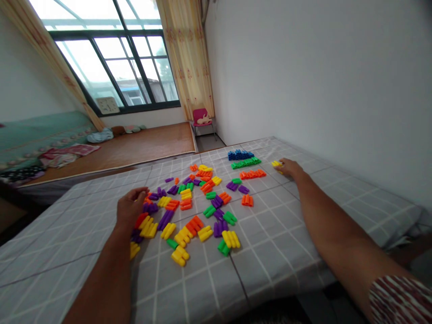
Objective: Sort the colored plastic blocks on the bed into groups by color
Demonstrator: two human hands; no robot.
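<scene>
My right hand (290,168) is closed on a yellow plastic building block (276,164) at the right of the bed-like surface, beside the far rows. My left hand (131,209) is at the left edge of a loose pile of blocks, its fingers curled together near orange and purple pieces. Whether it grips one is hidden. Between the hands lie purple blocks (165,220), yellow blocks (231,239), green blocks (230,218) and orange blocks (195,225), some overlapping. Toward the far side are a blue row (240,155), a green row (246,163) and an orange row (253,174).
A grey checked cloth (270,252) covers the surface under the blocks. A white wall (313,76) runs along the right. Behind are a brown platform (158,141) with cloths, a pink chair (200,114) and a window with curtains.
</scene>
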